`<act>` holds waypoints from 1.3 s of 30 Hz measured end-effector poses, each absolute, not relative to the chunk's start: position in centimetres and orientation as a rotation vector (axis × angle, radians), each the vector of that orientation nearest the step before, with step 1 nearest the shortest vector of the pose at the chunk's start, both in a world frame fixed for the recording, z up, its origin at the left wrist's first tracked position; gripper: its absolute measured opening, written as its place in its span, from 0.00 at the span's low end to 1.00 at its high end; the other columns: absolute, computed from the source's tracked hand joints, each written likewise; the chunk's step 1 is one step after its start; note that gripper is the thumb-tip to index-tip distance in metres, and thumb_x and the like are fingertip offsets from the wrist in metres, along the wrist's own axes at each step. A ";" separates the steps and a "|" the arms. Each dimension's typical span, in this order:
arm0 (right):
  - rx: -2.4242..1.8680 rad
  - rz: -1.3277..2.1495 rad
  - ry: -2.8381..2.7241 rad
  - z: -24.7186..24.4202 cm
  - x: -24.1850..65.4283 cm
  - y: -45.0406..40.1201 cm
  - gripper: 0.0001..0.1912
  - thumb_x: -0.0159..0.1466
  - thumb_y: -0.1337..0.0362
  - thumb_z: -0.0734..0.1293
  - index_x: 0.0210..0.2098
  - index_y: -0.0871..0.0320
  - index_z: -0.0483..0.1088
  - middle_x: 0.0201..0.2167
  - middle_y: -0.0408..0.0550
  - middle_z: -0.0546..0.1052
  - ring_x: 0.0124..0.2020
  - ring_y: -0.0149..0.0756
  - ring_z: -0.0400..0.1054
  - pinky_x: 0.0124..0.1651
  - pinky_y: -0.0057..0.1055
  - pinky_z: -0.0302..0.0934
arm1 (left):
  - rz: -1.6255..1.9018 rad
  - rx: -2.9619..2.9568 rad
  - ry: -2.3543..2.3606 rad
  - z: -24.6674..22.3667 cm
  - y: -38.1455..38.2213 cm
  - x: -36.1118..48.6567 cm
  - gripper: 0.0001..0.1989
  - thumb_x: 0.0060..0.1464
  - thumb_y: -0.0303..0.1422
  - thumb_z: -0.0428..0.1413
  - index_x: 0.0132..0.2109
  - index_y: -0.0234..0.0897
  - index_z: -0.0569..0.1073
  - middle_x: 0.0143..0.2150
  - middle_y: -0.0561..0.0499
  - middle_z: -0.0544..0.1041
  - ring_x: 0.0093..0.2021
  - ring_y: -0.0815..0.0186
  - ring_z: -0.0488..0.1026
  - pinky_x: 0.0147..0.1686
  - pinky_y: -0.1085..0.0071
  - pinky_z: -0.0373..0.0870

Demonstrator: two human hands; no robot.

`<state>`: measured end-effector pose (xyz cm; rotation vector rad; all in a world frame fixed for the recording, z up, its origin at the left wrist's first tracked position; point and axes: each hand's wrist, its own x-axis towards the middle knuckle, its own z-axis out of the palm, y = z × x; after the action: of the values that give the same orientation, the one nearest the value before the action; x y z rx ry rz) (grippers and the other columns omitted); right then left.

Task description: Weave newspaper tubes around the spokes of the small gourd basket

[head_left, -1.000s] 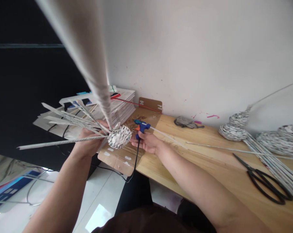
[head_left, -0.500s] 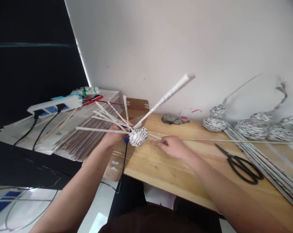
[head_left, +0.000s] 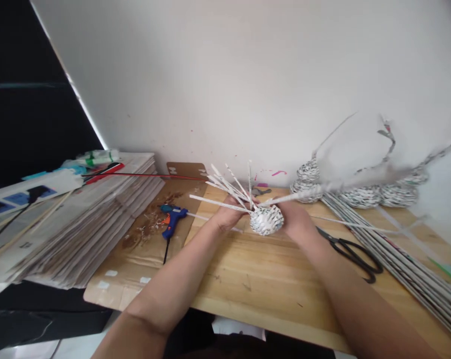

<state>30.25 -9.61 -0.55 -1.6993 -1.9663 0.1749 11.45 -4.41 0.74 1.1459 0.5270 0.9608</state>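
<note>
A small ball-shaped piece woven from rolled newspaper tubes is held above the wooden table, with several white spokes fanning out to its upper left. My left hand grips it from the left at the base of those spokes, fingers partly hidden. Close against its right side, my right hand is closed on a paper tube; its fingertips are hidden behind the ball. One thick tube, blurred by motion, crosses over my right hand towards the upper right. A long thin tube trails rightward from behind that hand.
Black-handled scissors and a bundle of paper tubes lie right. Woven gourd shapes stand along the wall. A blue glue gun rests on cardboard at left, beside stacked paper and a power strip.
The view has swung left, bringing the whole glue gun into sight. My right hand has come in from along the thin tube to the ball's side. The thick tube has swung down rightward.
</note>
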 end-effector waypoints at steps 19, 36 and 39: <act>-1.424 -0.588 -2.090 4.3 28.1 -14.4 0.09 0.69 0.67 0.62 0.39 0.55 0.74 0.33 0.46 0.79 0.37 0.40 0.68 0.42 0.38 0.51 | 1.012 1.525 0.546 -0.7 -1.8 5.3 0.14 0.41 0.39 0.69 0.32 0.34 0.78 0.33 0.47 0.80 0.35 0.61 0.77 0.38 0.65 0.73; -1.465 -0.595 -2.110 4.2 27.4 -14.2 0.08 0.67 0.69 0.65 0.32 0.55 0.75 0.27 0.43 0.77 0.35 0.39 0.64 0.43 0.41 0.44 | 0.881 1.580 0.466 -1.2 -1.3 5.0 0.16 0.44 0.40 0.69 0.34 0.32 0.77 0.33 0.45 0.80 0.34 0.62 0.77 0.37 0.66 0.74; -1.474 -0.585 -2.115 4.2 27.4 -14.3 0.08 0.66 0.69 0.65 0.33 0.55 0.75 0.27 0.43 0.77 0.35 0.39 0.64 0.44 0.41 0.43 | 0.865 1.566 0.452 -1.1 -1.4 5.0 0.16 0.43 0.40 0.69 0.33 0.32 0.76 0.32 0.45 0.80 0.34 0.62 0.77 0.36 0.65 0.74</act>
<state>27.39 -14.28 4.17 -1.4745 -2.1154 -0.5855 4.96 -1.35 -1.07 1.5660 0.4516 0.8653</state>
